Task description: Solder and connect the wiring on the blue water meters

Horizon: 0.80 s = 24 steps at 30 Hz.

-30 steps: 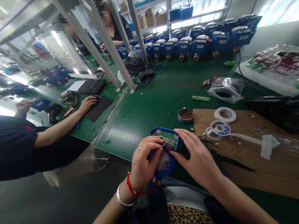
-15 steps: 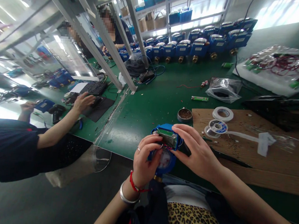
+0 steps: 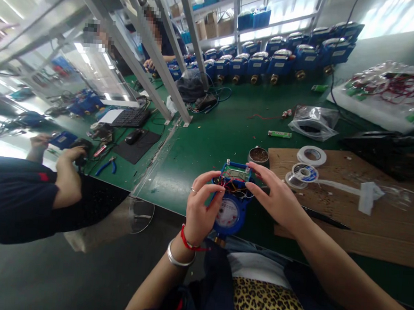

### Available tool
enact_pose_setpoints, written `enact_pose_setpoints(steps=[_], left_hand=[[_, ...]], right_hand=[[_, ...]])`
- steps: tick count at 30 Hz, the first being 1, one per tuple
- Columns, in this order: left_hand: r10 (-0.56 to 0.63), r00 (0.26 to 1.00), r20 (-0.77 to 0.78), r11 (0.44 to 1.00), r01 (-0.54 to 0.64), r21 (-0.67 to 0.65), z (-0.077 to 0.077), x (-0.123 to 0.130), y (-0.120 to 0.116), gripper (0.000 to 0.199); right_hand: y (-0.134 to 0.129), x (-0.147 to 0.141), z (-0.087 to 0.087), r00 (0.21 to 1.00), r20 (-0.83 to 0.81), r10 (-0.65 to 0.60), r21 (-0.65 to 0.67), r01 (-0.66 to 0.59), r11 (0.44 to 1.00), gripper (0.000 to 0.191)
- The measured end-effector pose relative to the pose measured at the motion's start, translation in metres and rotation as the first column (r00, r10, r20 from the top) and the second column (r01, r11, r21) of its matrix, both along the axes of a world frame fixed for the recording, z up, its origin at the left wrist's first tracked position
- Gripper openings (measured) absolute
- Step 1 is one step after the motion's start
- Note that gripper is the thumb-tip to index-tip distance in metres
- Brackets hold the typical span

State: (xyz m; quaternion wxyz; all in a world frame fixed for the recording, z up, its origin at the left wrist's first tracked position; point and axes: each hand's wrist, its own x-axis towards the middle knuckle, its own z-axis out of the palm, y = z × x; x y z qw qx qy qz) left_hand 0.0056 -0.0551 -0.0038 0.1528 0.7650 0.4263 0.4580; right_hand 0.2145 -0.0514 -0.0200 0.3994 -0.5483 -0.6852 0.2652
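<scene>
The lower body of the blue meter (image 3: 228,214) is partly hidden behind the left hand (image 3: 203,206), and its brass fitting (image 3: 219,241) shows only in part below the dial. Between the two hands, the meter's open compartment bares a circuit board (image 3: 239,172) with a small display, too blurred to read. Thin red, black and yellow wires (image 3: 234,181) cross it in a tangle, some of their ends lost behind the left fingertips.

The left forearm rises from the bottom edge, with a silver bangle (image 3: 180,256) and a red string bracelet (image 3: 189,242) at the wrist. That hand is curled, its fingers bent toward the right hand (image 3: 278,195), with thumb and forefinger nearly together at the wires; whether a wire is between them cannot be made out. The right forearm slants in from the lower right, cut off by the frame. Its hand is partly open, fingers reaching to the compartment's upper corner and thumb lower down, steadying the meter's side.

Just beyond the right hand stands a small round tin (image 3: 258,155). To that hand's right, a tape roll (image 3: 311,156) and a solder spool (image 3: 302,175) lie on cardboard (image 3: 357,231) over the green worktop (image 3: 196,149). Far to the left of the left hand, a co-worker's hand (image 3: 73,154) overlaps a dark object, hard to identify.
</scene>
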Motion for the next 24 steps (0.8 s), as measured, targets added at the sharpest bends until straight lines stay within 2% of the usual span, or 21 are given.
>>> enact_pose_setpoints(steps=[7, 13, 16, 19, 21, 24], left_hand=[[0.033, 0.999, 0.036, 0.999, -0.032, -0.025, 0.002, 0.005, 0.002, 0.006], [0.044, 0.997, 0.057, 0.999, -0.043, -0.026, 0.001, 0.004, 0.003, 0.007], [0.036, 0.990, 0.135, 0.997, -0.025, -0.077, 0.000, 0.003, 0.004, 0.008], [0.005, 0.968, 0.250, 0.986, 0.037, -0.162, 0.000, 0.004, 0.004, 0.008], [-0.005, 0.958, 0.288, 0.981, 0.061, -0.183, 0.000, 0.005, 0.003, 0.007], [-0.005, 0.949, 0.315, 0.981, 0.065, -0.182, 0.001, 0.008, 0.002, 0.006]], right_hand=[[-0.019, 0.001, 0.003, 0.991, -0.002, -0.136, 0.151, 0.135, 0.979, 0.012], [-0.029, -0.008, 0.003, 0.991, 0.015, -0.133, 0.194, 0.128, 0.973, 0.008], [-0.032, -0.006, 0.007, 0.997, -0.002, -0.078, 0.224, 0.077, 0.972, 0.005], [-0.024, -0.001, 0.011, 0.999, -0.042, -0.011, 0.203, 0.019, 0.979, 0.014], [-0.010, 0.002, 0.010, 0.999, -0.029, -0.023, 0.193, 0.028, 0.981, 0.021], [0.014, 0.000, 0.008, 0.997, 0.078, 0.006, 0.148, -0.017, 0.989, 0.047]])
